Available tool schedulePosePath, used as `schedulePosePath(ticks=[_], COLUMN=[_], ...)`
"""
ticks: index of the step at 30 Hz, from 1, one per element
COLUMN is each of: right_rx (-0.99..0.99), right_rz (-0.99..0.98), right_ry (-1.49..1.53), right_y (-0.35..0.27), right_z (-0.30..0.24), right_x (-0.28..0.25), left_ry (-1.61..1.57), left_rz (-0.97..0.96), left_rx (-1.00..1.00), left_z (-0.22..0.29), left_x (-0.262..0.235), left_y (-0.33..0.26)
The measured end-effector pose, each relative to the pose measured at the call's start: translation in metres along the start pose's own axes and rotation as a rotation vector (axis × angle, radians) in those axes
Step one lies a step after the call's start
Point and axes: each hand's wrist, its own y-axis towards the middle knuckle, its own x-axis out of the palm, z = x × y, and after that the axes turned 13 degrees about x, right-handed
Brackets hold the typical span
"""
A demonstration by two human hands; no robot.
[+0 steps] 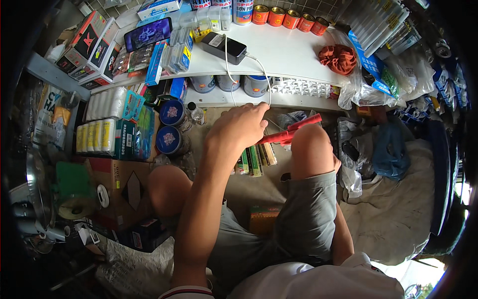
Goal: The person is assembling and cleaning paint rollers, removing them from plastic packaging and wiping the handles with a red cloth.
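Observation:
My left hand [239,125] reaches forward over the floor in front of the white shelf, fingers bent inward. A white cable [269,87] hangs from the shelf down to these fingers; whether they grip it is hidden. Just right of the hand, a red tool with long handles [289,135] lies close to my raised right knee. Below the hand, several slim green and cream packs [256,160] sit side by side. My right hand [337,160] shows only as a few fingers at the knee's outer side; the rest is hidden behind the leg.
On the white shelf [294,55] lie a black power adapter [223,47], a propped phone [148,34], small red tins [276,16] and a rust-red cloth [338,59]. Blue-lidded tubs [172,112] and a cardboard box [122,192] stand left. Plastic bags [391,154] crowd the right.

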Motion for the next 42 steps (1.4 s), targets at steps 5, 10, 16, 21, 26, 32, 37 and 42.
schedulePosePath(ticks=[5,10,16,21,26,32,37,42], right_rx=[0.171,-0.175,-0.298,-0.701,-0.71,-0.579,-0.506,-0.459], right_rz=[0.29,0.464,-0.527,-0.617,-0.608,-1.018,-0.991,-0.765], right_ry=[-0.07,0.175,-0.298,-0.943,-1.095,-1.057,-0.752,-0.524], right_y=[0.023,0.062,0.025,0.03,0.031,-0.002,-0.024,-0.039], right_z=[-0.021,-0.118,-0.205,-0.071,0.005,-0.051,-0.087,-0.135], right_x=[-0.029,-0.112,-0.002,0.151,0.197,0.162,0.124,0.041], left_ry=[0.003,-0.039,-0.012,-0.014,-0.038,-0.008,-0.022,0.091], left_rz=[0.05,0.019,0.048,0.049,0.053,0.039,0.072,-0.018], left_rx=[0.051,0.021,-0.061,-0.079,-0.106,-0.143,-0.084,-0.241], left_z=[0.002,0.001,-0.028,-0.035,-0.033,-0.039,-0.04,-0.031], left_x=[-0.002,-0.006,-0.005,-0.009,-0.011,-0.004,0.004,-0.008], left_y=[-0.004,-0.01,-0.03,-0.038,-0.048,-0.056,-0.054,-0.047])
